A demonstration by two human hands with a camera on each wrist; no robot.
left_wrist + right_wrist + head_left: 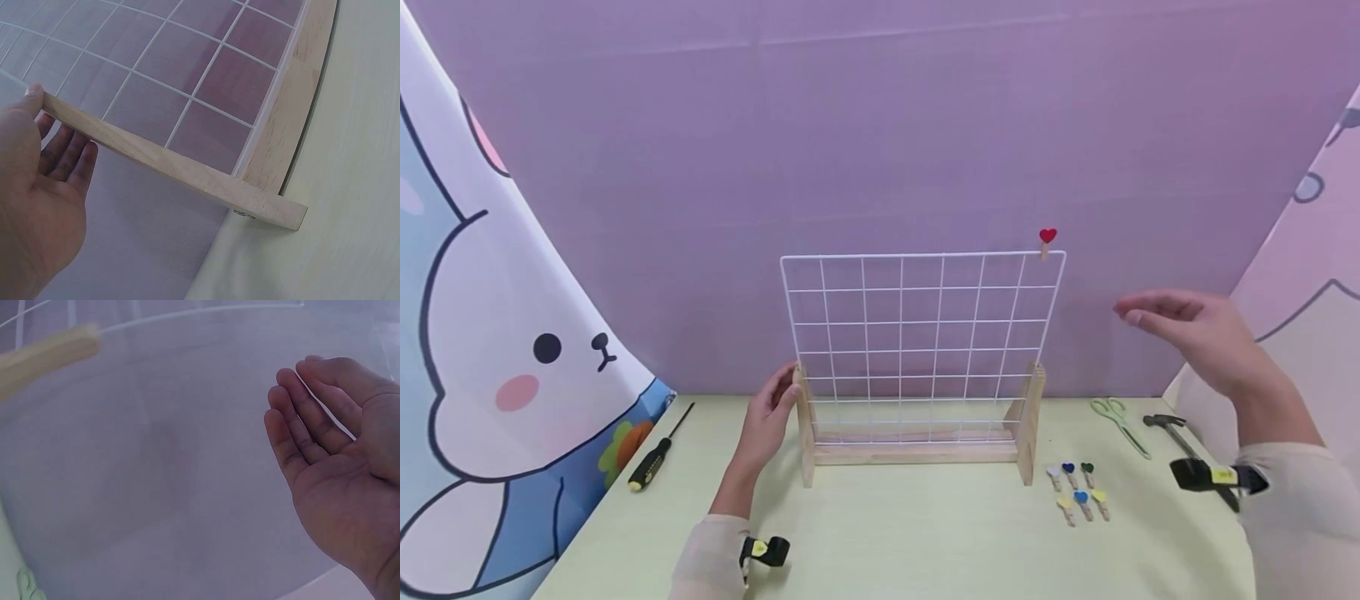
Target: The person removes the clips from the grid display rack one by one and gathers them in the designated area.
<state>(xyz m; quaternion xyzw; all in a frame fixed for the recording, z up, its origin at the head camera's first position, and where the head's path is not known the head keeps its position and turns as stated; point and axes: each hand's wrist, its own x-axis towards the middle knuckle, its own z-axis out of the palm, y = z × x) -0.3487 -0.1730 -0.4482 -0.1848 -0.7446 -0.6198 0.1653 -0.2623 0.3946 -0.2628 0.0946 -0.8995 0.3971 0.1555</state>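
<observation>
A purple backdrop (880, 150) fills the rear, with a cartoon rabbit curtain (497, 358) hanging at the left; below lies the pale green tabletop (925, 542); on it, near the middle, a white wire grid (921, 333) stands upright in a wooden stand (917, 450) with 2 upright side posts; the left hand (769, 419) rests against the stand's left post (806, 433), thumb on the near edge and fingers straight behind it, not wrapped around it, as the left wrist view shows; the right hand (1195, 333) hovers in the air to the right of the grid, well apart from it, fingers straight and relaxed, palm bare and holding nothing; a hammer (1180, 442) lies at the far right of the tabletop, just beside a pair of light green scissors (1120, 423); a black and yellow screwdriver (655, 454) lies at the left, near the curtain; 6 small wooden clips (1078, 492) with coloured hearts lie in 2 rows just right of the stand's right post; 1 clip with a red heart (1047, 240) sits clamped on the grid's top right corner.
</observation>
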